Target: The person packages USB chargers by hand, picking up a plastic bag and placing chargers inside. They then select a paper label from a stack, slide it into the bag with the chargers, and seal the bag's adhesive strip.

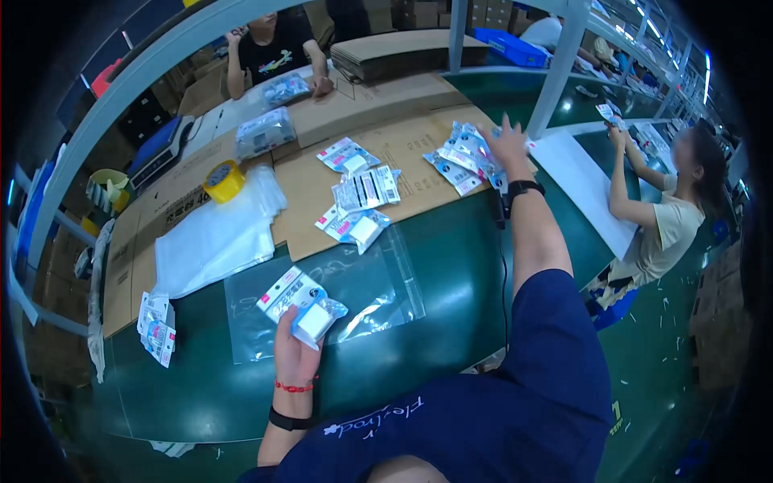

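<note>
My left hand (295, 354) is closed on the lower edge of a small blue-and-white packet (291, 296) with a white block inside. It holds the packet above a clear plastic bag (378, 302) lying flat on the green table. At the right end of the cardboard, my right hand (509, 149) has its fingers spread over the edge of a pile of similar packets (460, 157). Whether its fingertips touch them is hard to tell. Between the two hands, several loose packets (366, 191) lie on the cardboard sheet.
Left of the loose packets lie a stack of clear bags (213, 245) and a yellow tape roll (224, 181). More packets (157, 330) sit at the table's left. A filled bag (266, 133) lies near a person (274, 52) across the table. Another person (664, 193) works at right, beside a metal post (558, 72).
</note>
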`<state>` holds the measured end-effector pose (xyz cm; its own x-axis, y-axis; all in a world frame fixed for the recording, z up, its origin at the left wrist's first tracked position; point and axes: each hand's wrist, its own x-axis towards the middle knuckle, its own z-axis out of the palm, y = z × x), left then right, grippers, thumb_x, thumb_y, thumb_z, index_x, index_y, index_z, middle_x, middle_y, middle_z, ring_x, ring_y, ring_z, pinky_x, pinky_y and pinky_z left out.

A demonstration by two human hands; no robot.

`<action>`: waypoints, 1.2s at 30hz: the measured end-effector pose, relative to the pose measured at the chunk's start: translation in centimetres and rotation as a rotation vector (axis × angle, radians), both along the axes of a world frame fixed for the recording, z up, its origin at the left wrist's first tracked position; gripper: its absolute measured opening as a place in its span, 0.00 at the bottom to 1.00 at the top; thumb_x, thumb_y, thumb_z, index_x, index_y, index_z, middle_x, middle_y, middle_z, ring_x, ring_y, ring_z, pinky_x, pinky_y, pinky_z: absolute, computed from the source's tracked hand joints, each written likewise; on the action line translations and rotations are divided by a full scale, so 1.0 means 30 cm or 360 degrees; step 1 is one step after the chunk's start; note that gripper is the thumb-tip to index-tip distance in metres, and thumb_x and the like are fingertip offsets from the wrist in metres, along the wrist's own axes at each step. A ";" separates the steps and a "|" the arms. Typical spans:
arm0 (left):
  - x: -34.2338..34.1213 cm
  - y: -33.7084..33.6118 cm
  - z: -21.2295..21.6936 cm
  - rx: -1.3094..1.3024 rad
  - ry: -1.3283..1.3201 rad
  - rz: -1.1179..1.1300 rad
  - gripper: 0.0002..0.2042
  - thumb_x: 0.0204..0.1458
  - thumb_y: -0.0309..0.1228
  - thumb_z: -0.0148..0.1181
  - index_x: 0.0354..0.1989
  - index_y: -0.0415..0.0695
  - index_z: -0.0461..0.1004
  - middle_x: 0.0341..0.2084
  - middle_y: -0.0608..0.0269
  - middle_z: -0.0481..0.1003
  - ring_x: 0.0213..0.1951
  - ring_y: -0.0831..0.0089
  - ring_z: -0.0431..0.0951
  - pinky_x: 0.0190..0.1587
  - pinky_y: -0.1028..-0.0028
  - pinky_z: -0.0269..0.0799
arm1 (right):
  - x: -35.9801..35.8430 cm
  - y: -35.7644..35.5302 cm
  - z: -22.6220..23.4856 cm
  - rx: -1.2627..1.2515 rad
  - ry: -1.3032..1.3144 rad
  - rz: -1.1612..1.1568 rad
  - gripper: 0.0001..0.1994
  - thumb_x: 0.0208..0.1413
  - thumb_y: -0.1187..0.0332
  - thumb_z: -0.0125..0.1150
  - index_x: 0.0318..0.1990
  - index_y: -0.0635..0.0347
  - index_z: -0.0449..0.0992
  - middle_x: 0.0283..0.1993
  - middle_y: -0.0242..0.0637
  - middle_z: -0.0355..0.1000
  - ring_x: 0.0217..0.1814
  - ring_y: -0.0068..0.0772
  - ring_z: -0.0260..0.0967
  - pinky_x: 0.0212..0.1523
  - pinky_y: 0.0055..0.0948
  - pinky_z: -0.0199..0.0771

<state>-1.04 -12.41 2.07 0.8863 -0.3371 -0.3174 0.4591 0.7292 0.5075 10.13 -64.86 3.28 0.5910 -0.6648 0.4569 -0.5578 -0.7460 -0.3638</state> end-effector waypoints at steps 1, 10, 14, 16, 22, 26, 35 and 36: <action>-0.002 0.020 -0.004 -0.0002 -0.0020 0.0024 0.18 0.59 0.31 0.51 0.56 0.40 0.62 0.50 0.52 0.71 0.50 0.58 0.74 0.52 0.58 0.73 | -0.017 -0.013 -0.032 0.0237 0.0376 -0.0124 0.46 0.44 0.31 0.54 0.65 0.55 0.60 0.68 0.60 0.50 0.72 0.54 0.44 0.68 0.45 0.48; -0.005 0.071 -0.011 -0.0030 -0.0016 0.0044 0.19 0.61 0.34 0.49 0.59 0.41 0.61 0.54 0.54 0.69 0.56 0.58 0.70 0.57 0.57 0.66 | -0.023 0.145 -0.027 0.0387 0.0666 0.0442 0.50 0.41 0.25 0.49 0.67 0.48 0.57 0.72 0.52 0.45 0.75 0.51 0.40 0.69 0.51 0.44; -0.018 0.034 0.013 -0.0013 -0.0025 0.0006 0.19 0.62 0.34 0.48 0.59 0.41 0.61 0.54 0.54 0.69 0.55 0.59 0.70 0.57 0.58 0.67 | -0.008 0.287 0.012 0.0318 0.0724 0.0565 0.48 0.43 0.27 0.49 0.67 0.49 0.58 0.70 0.53 0.49 0.73 0.51 0.43 0.67 0.51 0.49; -0.029 0.023 0.019 0.0046 -0.0042 0.0042 0.19 0.62 0.34 0.48 0.59 0.41 0.61 0.54 0.54 0.69 0.55 0.59 0.70 0.57 0.58 0.67 | 0.002 0.327 0.033 0.0236 0.0722 0.0579 0.44 0.47 0.30 0.50 0.65 0.50 0.60 0.67 0.54 0.55 0.72 0.51 0.48 0.65 0.51 0.52; -0.051 0.071 0.005 0.0190 -0.0145 0.0200 0.19 0.61 0.33 0.48 0.59 0.40 0.60 0.53 0.54 0.69 0.55 0.61 0.70 0.56 0.61 0.69 | -0.055 0.556 0.111 -0.0104 -0.0034 0.1438 0.20 0.55 0.65 0.57 0.57 0.55 0.69 0.60 0.46 0.65 0.61 0.48 0.63 0.62 0.40 0.60; -0.055 0.082 0.027 0.0195 -0.0129 0.0195 0.19 0.61 0.32 0.48 0.59 0.39 0.60 0.53 0.54 0.69 0.55 0.61 0.71 0.56 0.62 0.69 | -0.152 0.817 0.064 -0.0232 0.0419 0.2098 0.22 0.49 0.75 0.58 0.55 0.58 0.70 0.56 0.44 0.68 0.59 0.44 0.63 0.59 0.36 0.63; -0.044 0.025 0.058 0.0203 -0.0246 0.0098 0.19 0.62 0.32 0.46 0.60 0.39 0.59 0.54 0.54 0.68 0.56 0.61 0.70 0.56 0.62 0.68 | -0.213 0.916 0.122 0.0926 0.0177 0.2259 0.29 0.42 0.73 0.62 0.57 0.56 0.69 0.52 0.42 0.67 0.55 0.44 0.63 0.55 0.35 0.63; -0.035 0.013 0.059 0.0153 -0.0259 -0.0006 0.19 0.62 0.32 0.46 0.60 0.39 0.59 0.54 0.54 0.68 0.56 0.61 0.70 0.56 0.63 0.68 | -0.238 0.944 0.138 0.0927 0.0192 0.2274 0.29 0.42 0.73 0.62 0.57 0.56 0.69 0.52 0.42 0.67 0.55 0.44 0.63 0.55 0.35 0.63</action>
<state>-2.10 -12.01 3.85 0.9273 -0.3158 -0.2010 0.3682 0.6721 0.6424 2.99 -36.54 7.43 0.8806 0.4032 0.2488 0.4253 -0.4412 -0.7902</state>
